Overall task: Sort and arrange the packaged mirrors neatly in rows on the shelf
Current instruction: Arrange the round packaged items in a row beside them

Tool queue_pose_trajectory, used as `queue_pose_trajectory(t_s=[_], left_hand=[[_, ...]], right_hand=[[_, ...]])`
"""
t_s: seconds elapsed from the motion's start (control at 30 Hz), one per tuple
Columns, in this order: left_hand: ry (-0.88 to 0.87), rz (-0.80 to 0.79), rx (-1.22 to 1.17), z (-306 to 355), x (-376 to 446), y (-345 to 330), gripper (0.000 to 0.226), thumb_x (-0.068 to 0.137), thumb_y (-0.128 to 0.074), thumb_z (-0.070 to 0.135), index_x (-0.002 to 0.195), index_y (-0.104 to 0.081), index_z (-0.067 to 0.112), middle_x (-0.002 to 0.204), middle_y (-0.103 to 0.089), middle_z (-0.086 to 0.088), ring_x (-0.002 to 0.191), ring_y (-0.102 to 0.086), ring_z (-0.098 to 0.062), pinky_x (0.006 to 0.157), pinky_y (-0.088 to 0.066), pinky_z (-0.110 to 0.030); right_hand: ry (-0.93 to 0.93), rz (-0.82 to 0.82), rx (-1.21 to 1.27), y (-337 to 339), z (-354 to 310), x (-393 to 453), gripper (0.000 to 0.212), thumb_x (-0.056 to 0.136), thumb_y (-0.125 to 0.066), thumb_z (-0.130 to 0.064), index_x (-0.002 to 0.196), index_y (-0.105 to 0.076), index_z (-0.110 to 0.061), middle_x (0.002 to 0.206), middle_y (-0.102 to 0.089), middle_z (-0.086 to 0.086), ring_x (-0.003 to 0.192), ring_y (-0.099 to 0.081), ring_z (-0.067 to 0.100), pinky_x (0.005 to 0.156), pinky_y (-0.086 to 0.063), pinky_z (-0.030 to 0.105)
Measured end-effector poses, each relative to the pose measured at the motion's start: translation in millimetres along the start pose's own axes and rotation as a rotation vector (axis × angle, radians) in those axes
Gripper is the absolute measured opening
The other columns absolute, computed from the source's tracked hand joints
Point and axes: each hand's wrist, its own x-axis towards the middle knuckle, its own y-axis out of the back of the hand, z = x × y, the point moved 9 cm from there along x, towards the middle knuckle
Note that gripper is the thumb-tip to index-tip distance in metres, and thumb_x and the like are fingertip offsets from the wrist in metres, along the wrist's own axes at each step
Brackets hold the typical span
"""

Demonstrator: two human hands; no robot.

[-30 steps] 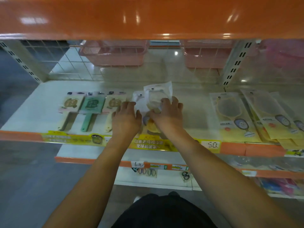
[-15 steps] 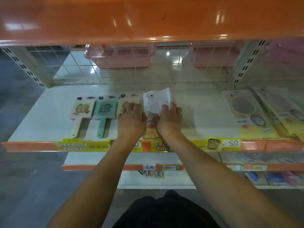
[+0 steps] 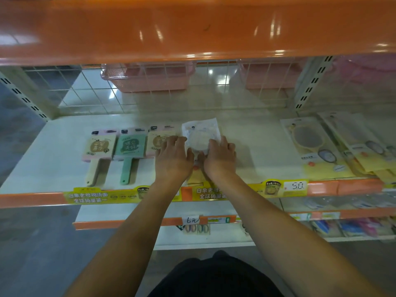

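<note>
White packaged mirror (image 3: 200, 137) flat between left hand (image 3: 172, 156) and right hand (image 3: 220, 156)

On my white shelf (image 3: 53, 146), three paddle-shaped mirrors lay flat in a row: a cream one (image 3: 97, 151), a green one (image 3: 130, 150), another cream one (image 3: 158, 140). A round mirror in clear wrap (image 3: 200, 137) lay beside them; yellow-carded mirrors (image 3: 315, 146) overlapped far right.

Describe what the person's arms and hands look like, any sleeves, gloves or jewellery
Both forearms are bare up to the frame's edge, with no sleeve in view. The left hand and right hand wear no gloves, and no rings, watch or bracelets show. Below the arms is dark, black-looking clothing.
</note>
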Motion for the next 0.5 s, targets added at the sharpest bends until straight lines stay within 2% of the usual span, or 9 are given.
queue_pose_trajectory(t_s=[0.1,0.2,0.33,0.5], left_hand=[[-0.015,-0.015,0.005,13.7,5.2,-3.7,0.04,0.093,-0.049,0.033,0.13,-0.05,0.018,0.133,-0.05,-0.006,0.12,-0.049,-0.03,0.098,-0.041,-0.046],[-0.066,-0.037,-0.013,43.1,10.5,-12.1,0.042,0.093,-0.049,0.031,0.133,-0.049,0.017,0.138,-0.047,-0.007,0.121,-0.049,-0.031,0.097,-0.042,-0.044],[-0.157,-0.058,-0.048,101.8,13.1,-31.3,0.043,0.093,-0.049,0.031,0.133,-0.049,0.016,0.136,-0.05,-0.007,0.12,-0.051,-0.03,0.095,-0.043,-0.042],[-0.222,-0.124,-0.065,167.8,10.6,-63.8,0.043,0.095,-0.046,0.034,0.136,-0.045,0.02,0.14,-0.044,-0.002,0.122,-0.048,-0.027,0.095,-0.041,-0.039]], right_hand=[[0.009,0.024,0.03,13.9,9.4,-1.3,0.05,0.094,-0.048,-0.046,0.137,-0.043,-0.022,0.15,-0.029,0.006,0.128,-0.032,0.035,0.102,-0.032,0.042],[-0.015,0.089,0.039,37.0,35.0,0.2,0.049,0.092,-0.051,-0.041,0.137,-0.044,-0.022,0.152,-0.03,0.005,0.134,-0.03,0.033,0.103,-0.031,0.042],[-0.081,0.144,0.029,65.9,86.0,3.3,0.053,0.091,-0.052,-0.042,0.14,-0.042,-0.023,0.153,-0.03,0.005,0.137,-0.027,0.031,0.106,-0.03,0.043],[-0.15,0.183,-0.024,92.2,152.5,0.4,0.057,0.091,-0.053,-0.043,0.142,-0.04,-0.022,0.153,-0.03,0.006,0.138,-0.026,0.032,0.106,-0.031,0.044]])
